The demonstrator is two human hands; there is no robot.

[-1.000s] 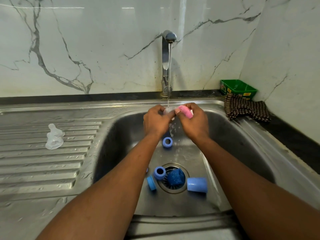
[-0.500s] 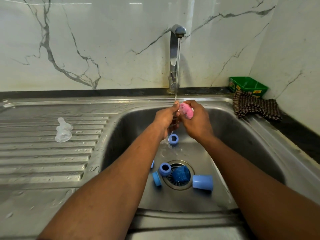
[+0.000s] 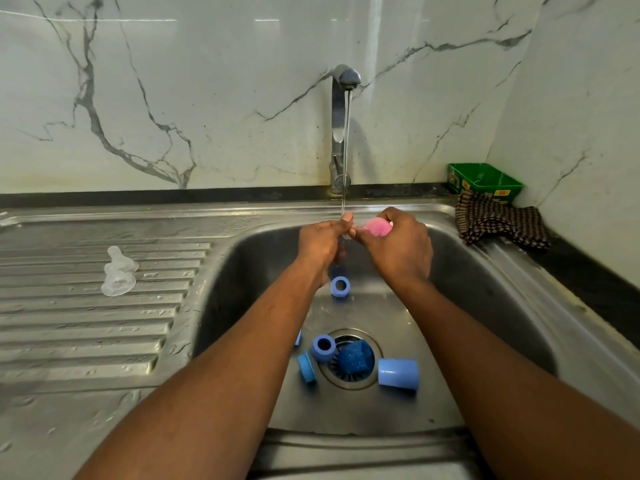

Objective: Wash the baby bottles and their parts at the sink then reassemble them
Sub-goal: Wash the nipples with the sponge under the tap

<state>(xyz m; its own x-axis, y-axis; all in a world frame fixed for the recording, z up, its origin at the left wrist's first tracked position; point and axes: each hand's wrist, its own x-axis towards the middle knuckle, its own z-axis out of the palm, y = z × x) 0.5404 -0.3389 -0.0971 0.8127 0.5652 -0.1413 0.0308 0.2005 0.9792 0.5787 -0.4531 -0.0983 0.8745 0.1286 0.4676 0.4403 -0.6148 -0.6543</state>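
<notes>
My left hand (image 3: 320, 244) pinches something small I can't make out, my right hand (image 3: 398, 247) grips the pink scrubbing sponge (image 3: 377, 227); I should scrub it directly under the thin water stream (image 3: 345, 150) above my fingers.

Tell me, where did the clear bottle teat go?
In the head view, the clear teat lies on the ribbed draining board to the left of the sink basin, well away from both hands and the blue parts by the drain.
</notes>
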